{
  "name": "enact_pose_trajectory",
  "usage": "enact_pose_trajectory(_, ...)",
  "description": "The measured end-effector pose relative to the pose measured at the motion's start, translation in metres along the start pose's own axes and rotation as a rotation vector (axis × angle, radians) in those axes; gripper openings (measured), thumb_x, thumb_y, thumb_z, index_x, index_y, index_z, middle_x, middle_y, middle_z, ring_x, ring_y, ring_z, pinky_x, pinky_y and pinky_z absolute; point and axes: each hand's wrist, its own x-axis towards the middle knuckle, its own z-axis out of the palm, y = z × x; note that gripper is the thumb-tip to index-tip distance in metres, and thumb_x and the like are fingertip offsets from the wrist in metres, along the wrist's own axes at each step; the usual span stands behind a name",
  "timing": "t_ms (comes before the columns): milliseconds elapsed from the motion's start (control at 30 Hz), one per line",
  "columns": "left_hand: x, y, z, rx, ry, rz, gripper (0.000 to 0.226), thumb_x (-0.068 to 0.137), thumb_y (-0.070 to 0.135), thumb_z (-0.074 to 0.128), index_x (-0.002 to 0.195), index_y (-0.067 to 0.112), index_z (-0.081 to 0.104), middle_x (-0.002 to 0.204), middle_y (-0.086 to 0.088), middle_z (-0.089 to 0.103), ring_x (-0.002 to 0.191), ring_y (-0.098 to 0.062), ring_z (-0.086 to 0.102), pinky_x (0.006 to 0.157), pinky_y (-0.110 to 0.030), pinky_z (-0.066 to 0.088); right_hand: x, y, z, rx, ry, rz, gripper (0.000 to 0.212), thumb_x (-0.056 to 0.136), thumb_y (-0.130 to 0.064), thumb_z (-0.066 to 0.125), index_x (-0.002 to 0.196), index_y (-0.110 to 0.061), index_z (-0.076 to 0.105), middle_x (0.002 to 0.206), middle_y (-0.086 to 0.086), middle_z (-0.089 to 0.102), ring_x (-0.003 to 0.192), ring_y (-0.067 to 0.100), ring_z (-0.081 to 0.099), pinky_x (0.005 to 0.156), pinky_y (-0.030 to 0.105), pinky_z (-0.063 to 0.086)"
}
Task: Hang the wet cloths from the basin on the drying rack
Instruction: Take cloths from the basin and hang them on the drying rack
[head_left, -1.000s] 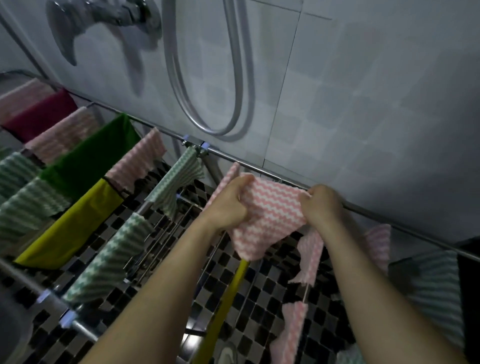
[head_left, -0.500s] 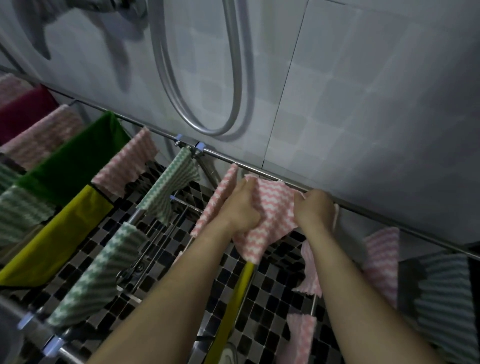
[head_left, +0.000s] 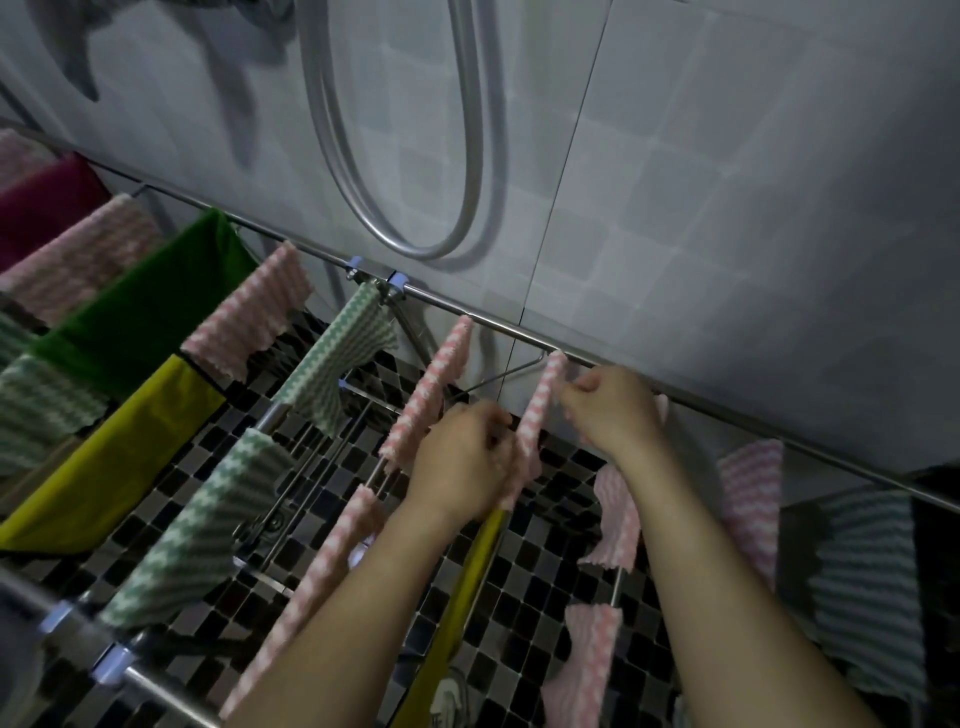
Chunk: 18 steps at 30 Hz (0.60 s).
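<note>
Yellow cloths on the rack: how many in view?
2. Left yellow cloth hangs next to the green cloth; middle yellow cloth hangs under the left hand. Others may be hidden.

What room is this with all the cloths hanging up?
Most likely a bathroom or shower room. A metal shower hose loops down the tiled wall, the floor is small dark mosaic tiles, and the pink cloth is being hung on a drying rack by that wall.

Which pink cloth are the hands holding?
The pink cloth between the left hand and right hand, its top end by the far rail; both pinch it, while the other pink cloths hang untouched.
</note>
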Motion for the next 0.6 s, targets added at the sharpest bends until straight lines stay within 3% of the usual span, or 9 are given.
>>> enact_pose_trajectory(100, -0.034, -0.001, 0.004, 0.010, 0.029, 0.008, 0.020, 0.089, 0.041, 0.062, 0.105, 0.029, 0.064, 0.098, 0.008, 0.066, 0.085, -0.007, 0.062, 0.073, -0.030, 0.055, -0.016, -0.007, 0.008, 0.138, -0.122, -0.071, 0.021, 0.081, -0.045, 0.062, 0.095, -0.030, 0.064, 0.084, -0.007, 0.069, 0.079, 0.022, 0.069, 0.084, 0.052, 0.055)
enact_pose_trajectory(167, -0.049, -0.001, 0.008, 0.034, 0.059, 0.008, 0.025, 0.089, 0.036, 0.064, 0.112, 0.027, 0.064, 0.101, 0.006, 0.070, 0.090, -0.010, 0.065, 0.077, -0.031, 0.055, -0.021, -0.010, 0.011, 0.160, -0.154, -0.107, 0.029, 0.083, -0.030, 0.069, 0.107, -0.025, 0.054, 0.094, 0.000, 0.065, 0.084, 0.025, 0.067, 0.074, 0.042, 0.058)
enact_pose_trajectory(233, -0.056, -0.002, 0.013, 0.052, 0.091, -0.007, 0.030, 0.089, 0.033, 0.064, 0.119, 0.027, 0.064, 0.105, 0.005, 0.072, 0.094, -0.013, 0.066, 0.080, -0.031, 0.054, -0.025, -0.011, 0.012, 0.100, -0.120, -0.145, 0.024, 0.086, -0.025, 0.066, 0.106, -0.024, 0.053, 0.099, 0.002, 0.064, 0.088, 0.023, 0.063, 0.071, 0.031, 0.052)
enact_pose_trajectory(333, -0.069, -0.001, 0.018, 0.030, 0.125, -0.025, 0.029, 0.091, 0.032, 0.062, 0.120, 0.030, 0.064, 0.105, 0.007, 0.073, 0.094, -0.012, 0.067, 0.080, -0.029, 0.054, -0.032, -0.014, 0.014, 0.054, -0.097, -0.156, 0.017, 0.092, -0.023, 0.058, 0.109, -0.020, 0.059, 0.107, 0.006, 0.067, 0.094, 0.024, 0.062, 0.070, 0.024, 0.041)
enact_pose_trajectory(433, -0.088, 0.000, 0.012, 0.024, 0.117, -0.051, 0.030, 0.090, 0.028, 0.063, 0.120, 0.029, 0.062, 0.108, 0.008, 0.068, 0.093, -0.010, 0.063, 0.079, -0.027, 0.051, -0.039, -0.015, 0.012, -0.107, -0.077, -0.225, 0.028, 0.094, -0.027, 0.053, 0.120, -0.021, 0.060, 0.119, 0.010, 0.062, 0.099, 0.027, 0.061, 0.070, 0.027, 0.041)
enact_pose_trajectory(533, -0.119, -0.006, 0.000, 0.164, 0.079, -0.101, 0.025, 0.087, 0.031, 0.064, 0.112, 0.029, 0.063, 0.101, 0.009, 0.065, 0.088, -0.010, 0.059, 0.069, -0.026, 0.045, -0.052, -0.014, 0.003, -0.223, -0.020, -0.437, 0.032, 0.092, -0.030, 0.059, 0.124, -0.025, 0.062, 0.133, 0.011, 0.046, 0.110, 0.029, 0.055, 0.082, 0.033, 0.046)
enact_pose_trajectory(600, -0.155, -0.013, -0.006, 0.244, 0.017, -0.174, 0.021, 0.088, 0.036, 0.063, 0.108, 0.032, 0.062, 0.095, 0.012, 0.063, 0.081, -0.008, 0.056, 0.063, -0.023, 0.041, -0.072, -0.014, 0.002, -0.200, -0.133, -0.621, 0.030, 0.091, -0.027, 0.063, 0.121, -0.024, 0.065, 0.127, 0.007, 0.048, 0.109, 0.025, 0.054, 0.089, 0.034, 0.045)
